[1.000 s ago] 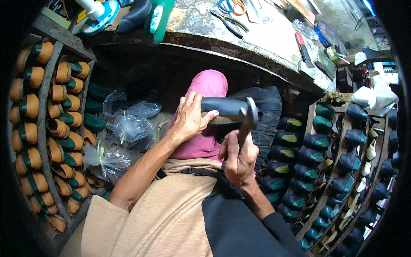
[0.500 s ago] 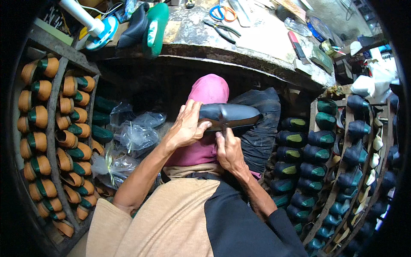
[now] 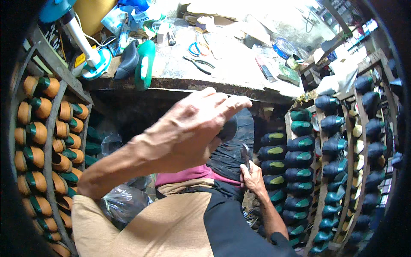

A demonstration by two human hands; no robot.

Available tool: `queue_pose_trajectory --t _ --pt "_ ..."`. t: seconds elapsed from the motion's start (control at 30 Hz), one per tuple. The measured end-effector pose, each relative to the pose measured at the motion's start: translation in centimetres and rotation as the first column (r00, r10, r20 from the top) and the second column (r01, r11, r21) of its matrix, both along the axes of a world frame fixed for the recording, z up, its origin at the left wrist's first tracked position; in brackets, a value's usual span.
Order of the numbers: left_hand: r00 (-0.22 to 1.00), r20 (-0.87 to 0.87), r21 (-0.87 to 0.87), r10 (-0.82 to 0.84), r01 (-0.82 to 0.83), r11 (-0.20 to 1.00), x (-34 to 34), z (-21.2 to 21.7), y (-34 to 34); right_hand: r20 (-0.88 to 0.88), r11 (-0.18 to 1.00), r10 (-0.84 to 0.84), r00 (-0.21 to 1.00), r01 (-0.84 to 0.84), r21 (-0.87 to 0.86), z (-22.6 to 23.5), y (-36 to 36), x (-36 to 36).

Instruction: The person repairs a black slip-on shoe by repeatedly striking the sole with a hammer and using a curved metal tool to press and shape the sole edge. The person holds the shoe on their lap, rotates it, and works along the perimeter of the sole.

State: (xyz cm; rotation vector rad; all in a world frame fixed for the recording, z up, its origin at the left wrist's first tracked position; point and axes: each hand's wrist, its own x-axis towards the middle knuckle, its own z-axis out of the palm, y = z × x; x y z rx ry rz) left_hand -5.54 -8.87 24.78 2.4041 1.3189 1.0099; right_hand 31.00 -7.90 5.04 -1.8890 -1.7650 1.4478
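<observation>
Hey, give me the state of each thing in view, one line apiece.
Hammer: gripped in the right hand.
Dark rounded shoe: at the left hand, mostly hidden.
Pliers: on the bench, handles spread.
Scissors: on the bench, blades unclear.
Orange-and-green shoes: stacked at left.
Dark blue shoes: stacked at right.
Clear plastic bag: crumpled.

The raised left hand (image 3: 195,122) blocked the middle, near the edge of the worktop (image 3: 235,75). A gap ran between it and the hammer (image 3: 245,153) in the right hand (image 3: 253,178). Orange shoes (image 3: 39,132) walled the left side, dark shoes (image 3: 298,156) the right. Across the top, room lay between the pliers (image 3: 201,64) and the red-handled tool (image 3: 262,65).
</observation>
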Motion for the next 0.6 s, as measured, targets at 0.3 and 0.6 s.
queue_pose_trajectory --t 0.3,0.6 --pt "0.025 0.997 -0.078 0.074 0.317 0.945 -3.0 -6.4 -4.1 -0.094 0.995 -0.042 0.995 0.05 0.091 -0.2 -1.4 0.2" --pt "-0.441 0.738 -0.004 0.512 0.755 0.656 7.0 -26.0 1.2 0.085 0.995 0.096 0.992 -0.099 0.03 -0.4 -1.0 0.2"
